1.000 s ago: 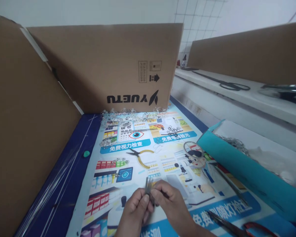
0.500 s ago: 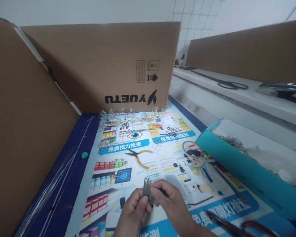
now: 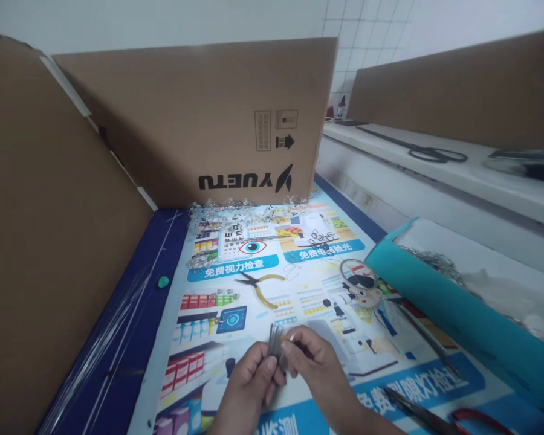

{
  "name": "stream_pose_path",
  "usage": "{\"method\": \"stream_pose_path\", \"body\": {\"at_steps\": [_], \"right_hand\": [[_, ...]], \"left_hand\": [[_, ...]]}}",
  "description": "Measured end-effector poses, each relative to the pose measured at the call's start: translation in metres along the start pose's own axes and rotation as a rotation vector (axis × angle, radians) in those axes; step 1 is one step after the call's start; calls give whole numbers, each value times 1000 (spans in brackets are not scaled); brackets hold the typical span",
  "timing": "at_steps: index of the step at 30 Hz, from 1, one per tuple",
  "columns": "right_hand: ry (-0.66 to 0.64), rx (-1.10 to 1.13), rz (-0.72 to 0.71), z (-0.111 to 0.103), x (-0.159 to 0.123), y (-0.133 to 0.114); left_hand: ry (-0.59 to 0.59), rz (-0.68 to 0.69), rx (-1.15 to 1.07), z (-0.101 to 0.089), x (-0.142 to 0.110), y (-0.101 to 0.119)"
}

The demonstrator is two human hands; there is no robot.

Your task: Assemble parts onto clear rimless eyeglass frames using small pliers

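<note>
My left hand [image 3: 252, 376] is closed around a small bundle of thin grey metal wires [image 3: 275, 338], whose ends stick up above the thumb. Right beside it, my right hand [image 3: 315, 365] has its thumb and forefinger pinched together at the bundle's right side, on what looks like one of the wires; blur there hides the exact grip. Beyond the hands, yellow-handled pliers [image 3: 268, 296] lie with their jaws to the left. Farther back are small dark bent wire pieces [image 3: 321, 240] and a heap of clear, glittering wire pieces [image 3: 236, 211].
A teal box [image 3: 453, 320] holding metal wire pieces stands at the right. Near it lie a long thin metal tool [image 3: 428, 338] and a red-handled cutting tool [image 3: 417, 412]. Cardboard panels [image 3: 176, 121] wall the back and left. Black scissors [image 3: 435, 154] rest on the white ledge.
The whole view has shifted slightly, so the scene sits farther right. Both hands stay together at the wire bundle, with the right fingers slightly shifted against it.
</note>
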State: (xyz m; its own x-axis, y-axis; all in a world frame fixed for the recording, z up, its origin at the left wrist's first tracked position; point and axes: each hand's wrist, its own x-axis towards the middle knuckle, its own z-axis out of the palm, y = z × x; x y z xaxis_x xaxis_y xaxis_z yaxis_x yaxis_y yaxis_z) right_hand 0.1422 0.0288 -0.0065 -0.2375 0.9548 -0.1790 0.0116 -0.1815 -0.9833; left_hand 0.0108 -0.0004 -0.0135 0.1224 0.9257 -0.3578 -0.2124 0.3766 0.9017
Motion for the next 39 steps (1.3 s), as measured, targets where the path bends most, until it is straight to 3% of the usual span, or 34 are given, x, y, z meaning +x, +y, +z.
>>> {"method": "stream_pose_path", "body": {"at_steps": [18, 39], "right_hand": [[-36, -34, -11, -4, 0, 7], [-25, -63, -93, -3, -3, 5]], "left_hand": [[-82, -1, 24, -3, -2, 3], [-71, 30, 122, -5, -3, -2]]}}
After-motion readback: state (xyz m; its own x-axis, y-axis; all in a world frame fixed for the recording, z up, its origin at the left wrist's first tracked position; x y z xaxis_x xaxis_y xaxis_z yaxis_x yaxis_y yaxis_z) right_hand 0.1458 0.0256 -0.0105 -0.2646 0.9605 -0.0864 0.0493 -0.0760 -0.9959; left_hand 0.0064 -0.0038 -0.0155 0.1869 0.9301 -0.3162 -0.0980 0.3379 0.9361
